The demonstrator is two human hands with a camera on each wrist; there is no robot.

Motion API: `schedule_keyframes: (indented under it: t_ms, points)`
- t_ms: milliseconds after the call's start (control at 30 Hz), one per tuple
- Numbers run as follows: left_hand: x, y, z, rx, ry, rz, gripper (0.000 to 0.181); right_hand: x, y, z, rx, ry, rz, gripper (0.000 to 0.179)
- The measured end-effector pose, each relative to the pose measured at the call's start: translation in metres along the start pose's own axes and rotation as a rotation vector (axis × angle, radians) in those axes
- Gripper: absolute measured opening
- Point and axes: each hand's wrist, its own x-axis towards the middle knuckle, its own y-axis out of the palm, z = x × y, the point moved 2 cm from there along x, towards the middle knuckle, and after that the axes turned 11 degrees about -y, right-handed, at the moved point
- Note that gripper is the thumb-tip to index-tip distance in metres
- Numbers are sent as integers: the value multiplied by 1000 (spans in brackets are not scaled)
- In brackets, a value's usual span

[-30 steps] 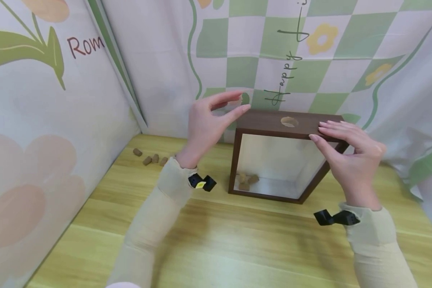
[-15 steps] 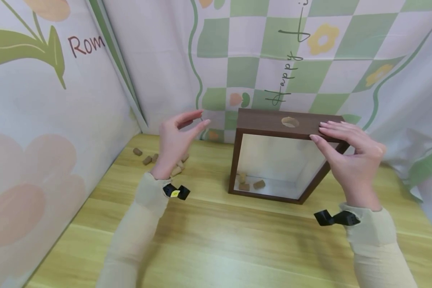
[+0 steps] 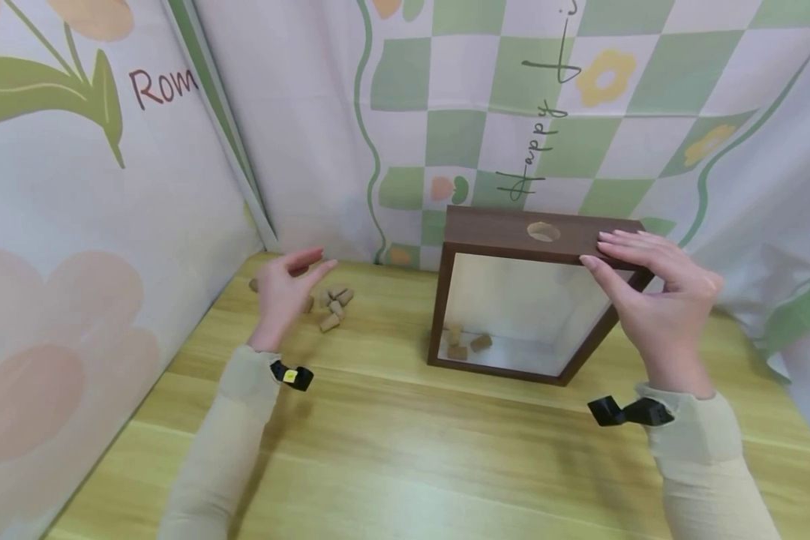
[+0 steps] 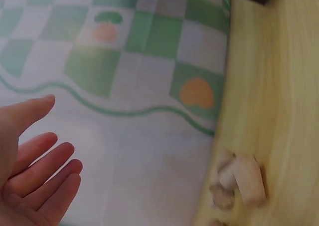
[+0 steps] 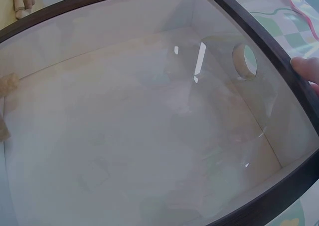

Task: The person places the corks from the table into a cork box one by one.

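Brown box (image 3: 489,227): upright on the yellowish wood-grain surface (image 3: 391,457), dark frame, round hole (image 3: 544,232) cut through its top, glossy clear pane (image 3: 526,300) facing front.
Left hand (image 3: 283,291): thumb spread well clear of the fingers, nothing in its grasp, up in the air near the loose plugs!
Right hand (image 3: 664,274): fingers laid nearly straight across the box's top at the right end, thumb on the front edge.
Loose plugs (image 3: 331,322): stubby tan cylinders, matte, clustered left of the box, some partly hidden by the left hand.
Plugs inside (image 3: 481,343): three, lower left behind the pane.
Backdrop cloth (image 3: 455,142): green-and-white checks, softly creased.
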Motion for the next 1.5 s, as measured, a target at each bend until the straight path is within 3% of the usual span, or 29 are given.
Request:
schedule_keyframes:
  t_ms: [100, 333, 667, 967, 1200, 1500]
  points:
    - [5, -11, 17, 35, -31, -44, 42, 0, 0, 0, 0, 0, -7, 20]
    - [16, -34, 53, 25, -91, -91, 39, -1, 0, 0, 4, -1, -11, 21]
    - [29, -57, 76, 42, -221, -131, 53, 2, 0, 1, 16, -7, -17, 21]
    - [35, -64, 97, 62, -276, -135, 52, 3, 1, 2, 8, -13, -9, 22]
    - [34, -66, 114, 13, -364, -111, 61, 3, 1, 3, 5, -5, 12, 21]
    - [36, -64, 123, 49, -423, -108, 65, 1, 1, 2, 12, -7, -10, 20]
